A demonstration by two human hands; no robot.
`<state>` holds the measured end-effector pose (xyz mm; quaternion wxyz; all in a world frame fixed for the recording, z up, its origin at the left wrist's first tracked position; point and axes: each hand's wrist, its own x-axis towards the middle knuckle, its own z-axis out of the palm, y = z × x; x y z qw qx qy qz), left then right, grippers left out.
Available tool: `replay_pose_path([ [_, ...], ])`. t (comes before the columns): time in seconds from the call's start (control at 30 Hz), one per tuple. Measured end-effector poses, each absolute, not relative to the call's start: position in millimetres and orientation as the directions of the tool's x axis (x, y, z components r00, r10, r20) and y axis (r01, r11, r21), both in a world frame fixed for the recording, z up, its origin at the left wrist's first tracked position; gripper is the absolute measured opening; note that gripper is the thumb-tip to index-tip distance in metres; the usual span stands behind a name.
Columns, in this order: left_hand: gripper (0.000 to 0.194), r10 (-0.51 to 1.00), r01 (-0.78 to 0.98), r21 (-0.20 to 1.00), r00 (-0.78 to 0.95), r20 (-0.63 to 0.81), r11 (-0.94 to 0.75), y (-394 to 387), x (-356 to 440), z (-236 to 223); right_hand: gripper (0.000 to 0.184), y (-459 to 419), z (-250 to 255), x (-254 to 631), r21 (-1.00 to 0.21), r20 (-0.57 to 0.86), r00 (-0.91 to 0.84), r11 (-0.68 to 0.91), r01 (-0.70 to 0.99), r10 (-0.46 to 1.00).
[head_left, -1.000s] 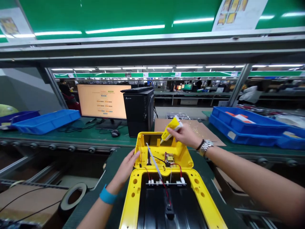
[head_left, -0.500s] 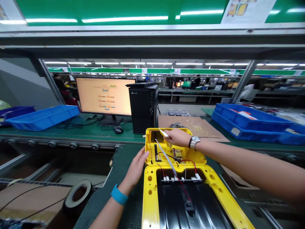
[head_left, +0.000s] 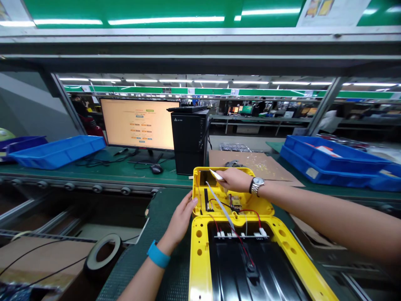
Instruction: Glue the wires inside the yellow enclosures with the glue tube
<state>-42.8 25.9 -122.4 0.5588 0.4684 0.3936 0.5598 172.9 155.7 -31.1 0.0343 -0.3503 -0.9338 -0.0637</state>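
An opened yellow plastic casing stands on the dark green work mat. Its smaller half [head_left: 266,205] holds wiring and a small circuit board; the larger yellow frame [head_left: 200,267] surrounds a black panel [head_left: 260,267]. Red wires and a flat ribbon cable [head_left: 219,202] link the two halves. My left hand [head_left: 181,217] grips the left wall of the smaller half, thumb at its rim. Over that half, my right hand [head_left: 236,179] is closed on a thin white flat piece [head_left: 216,175] whose tip points left. The palm side of my right hand is hidden.
A monitor [head_left: 140,123], a mouse [head_left: 156,168] and a black computer tower [head_left: 190,142] stand behind. Blue bins sit left [head_left: 59,151] and right [head_left: 332,161]. A cardboard sheet [head_left: 266,165] lies behind the casing. A tape roll [head_left: 105,253] is at lower left.
The whole view has shifted slightly. Both hands keep nearly the same places on and over the casing, and my right hand still has the white flat piece.
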Motion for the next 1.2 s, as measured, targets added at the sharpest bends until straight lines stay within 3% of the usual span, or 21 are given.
replay_pose_path([
  [0.77, 0.065, 0.993, -0.220, 0.971, 0.057, 0.104, -0.089, 26, -45, -124, 0.014, 141, -13, 160, 0.263, 0.024, -0.781, 0.750, 0.607, 0.624],
  [0.87, 0.064, 0.991, -0.196, 0.975, 0.060, 0.121, -0.107, 26, -45, -125, 0.020, 123, -1, 178, 0.283, 0.127, -0.708, 0.659, 0.697, 0.694],
  [0.93, 0.065, 0.991, -0.165, 0.979, 0.042, 0.130, -0.121, 26, -45, -125, 0.022, 101, 7, 200, 0.252, 0.282, -0.639, 0.588, 0.769, 0.715],
  [1.07, 0.069, 0.989, -0.111, 0.983, -0.003, 0.146, -0.146, 23, -42, -121, 0.020, 35, 11, 252, -0.053, 0.739, -0.372, 0.598, 0.799, 0.561],
  [1.13, 0.070, 0.989, -0.122, 0.982, 0.007, 0.146, -0.144, 21, -39, -118, 0.013, 1, 7, 271, -0.197, 0.844, -0.209, 0.647, 0.736, 0.494],
  [1.2, 0.070, 0.991, -0.134, 0.982, 0.008, 0.136, -0.134, 20, -37, -118, 0.004, -26, 0, 281, -0.278, 0.862, -0.125, 0.664, 0.694, 0.492],
])
